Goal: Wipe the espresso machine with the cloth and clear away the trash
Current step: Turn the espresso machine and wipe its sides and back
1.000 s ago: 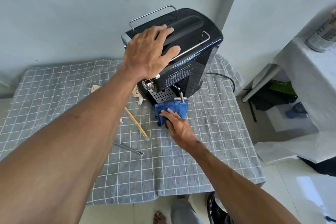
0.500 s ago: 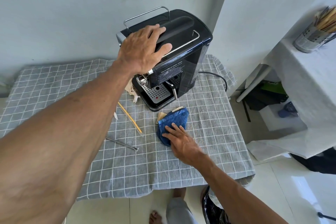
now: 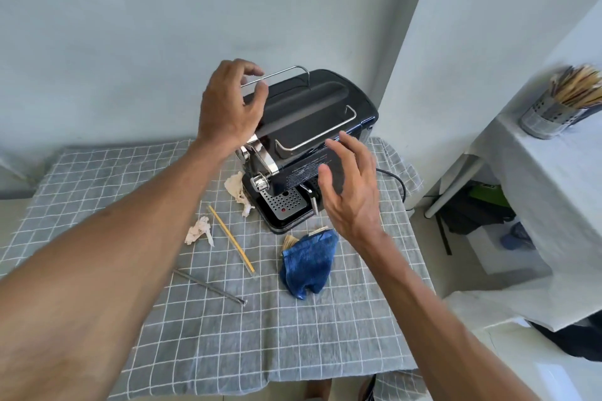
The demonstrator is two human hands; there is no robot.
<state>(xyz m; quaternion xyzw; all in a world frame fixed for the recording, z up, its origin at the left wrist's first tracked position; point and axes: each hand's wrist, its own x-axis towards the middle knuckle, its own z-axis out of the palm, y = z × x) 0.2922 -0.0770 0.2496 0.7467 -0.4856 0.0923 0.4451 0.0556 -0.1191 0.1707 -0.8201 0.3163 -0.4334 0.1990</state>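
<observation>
The black espresso machine (image 3: 312,101) stands at the back of the table, its drip tray (image 3: 285,203) facing me. My left hand (image 3: 231,104) hovers at the machine's top left by the chrome rail, fingers loosely curled and holding nothing. In front of the machine's right front my right hand (image 3: 351,185) is raised, fingers spread and empty. The blue cloth (image 3: 309,260) lies crumpled on the table before the machine, partly over a tan scrap (image 3: 289,241). Trash lies left of the machine: two crumpled tissues (image 3: 239,190) (image 3: 198,229), a yellow stick (image 3: 233,239) and a metal rod (image 3: 208,285).
A grey checked tablecloth (image 3: 114,189) covers the table against the wall. The machine's black cable (image 3: 395,179) runs off to the right. A white-covered shelf (image 3: 553,172) at the right carries a metal cup of sticks (image 3: 550,114); bags lie on the floor beneath it.
My right hand let go of the blue cloth and rose in front of the machine. My left hand lifted off the machine's top and shifted toward its left rail.
</observation>
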